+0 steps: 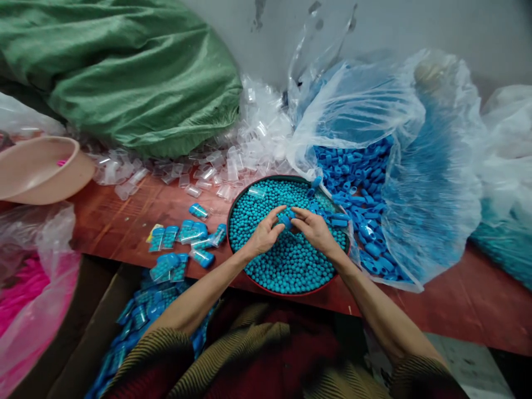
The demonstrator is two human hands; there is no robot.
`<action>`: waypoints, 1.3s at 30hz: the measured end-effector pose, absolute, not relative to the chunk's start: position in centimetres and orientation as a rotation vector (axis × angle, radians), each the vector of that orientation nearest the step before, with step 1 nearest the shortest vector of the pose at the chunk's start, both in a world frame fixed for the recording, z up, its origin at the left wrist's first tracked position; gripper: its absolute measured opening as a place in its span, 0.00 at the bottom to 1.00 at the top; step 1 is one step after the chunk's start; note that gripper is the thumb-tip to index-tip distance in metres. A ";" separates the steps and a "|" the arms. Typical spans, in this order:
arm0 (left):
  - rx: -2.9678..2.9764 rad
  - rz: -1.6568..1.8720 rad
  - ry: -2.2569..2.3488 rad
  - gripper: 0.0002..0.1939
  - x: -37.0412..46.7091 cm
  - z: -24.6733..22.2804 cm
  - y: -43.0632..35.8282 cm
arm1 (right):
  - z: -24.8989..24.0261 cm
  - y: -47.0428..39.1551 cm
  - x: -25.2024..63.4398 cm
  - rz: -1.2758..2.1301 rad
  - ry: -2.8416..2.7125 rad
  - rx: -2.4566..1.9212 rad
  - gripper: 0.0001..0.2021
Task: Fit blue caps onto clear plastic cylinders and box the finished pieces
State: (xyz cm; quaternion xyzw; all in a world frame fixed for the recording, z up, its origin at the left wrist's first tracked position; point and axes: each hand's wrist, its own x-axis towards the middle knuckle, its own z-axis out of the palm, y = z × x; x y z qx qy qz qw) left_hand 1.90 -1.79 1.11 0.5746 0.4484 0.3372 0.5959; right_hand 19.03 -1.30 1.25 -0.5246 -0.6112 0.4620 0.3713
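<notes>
Over a round red-rimmed tray (286, 293) full of small blue balls (286, 266), my two hands meet at a small clear container with a blue cap (286, 218). My left hand (265, 231) is closed, its thumb and fingers pinching the container from the left. From the other side, my right hand (315, 228) grips it with thumb and fingers. Fingers partly hide the container, so how far the cap sits on cannot be told. A clear empty tube (256, 192) lies on the balls at the back. Several loose blue caps (332, 217) rest at the tray's right side.
Filled, capped containers (193, 231) lie left of the tray, with more in a heap (137, 310) below the table edge. Clear tubes (233, 163) pile up behind. A plastic bag (432, 183) spills blue caps at right. A green sack (124, 77) and beige basin (41, 172) stand left.
</notes>
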 end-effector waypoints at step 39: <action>1.975 0.655 1.754 0.15 -3.2 2.8 -0.1 | 2.4 4.3 21.0 0.060 -2.001 -2.306 0.17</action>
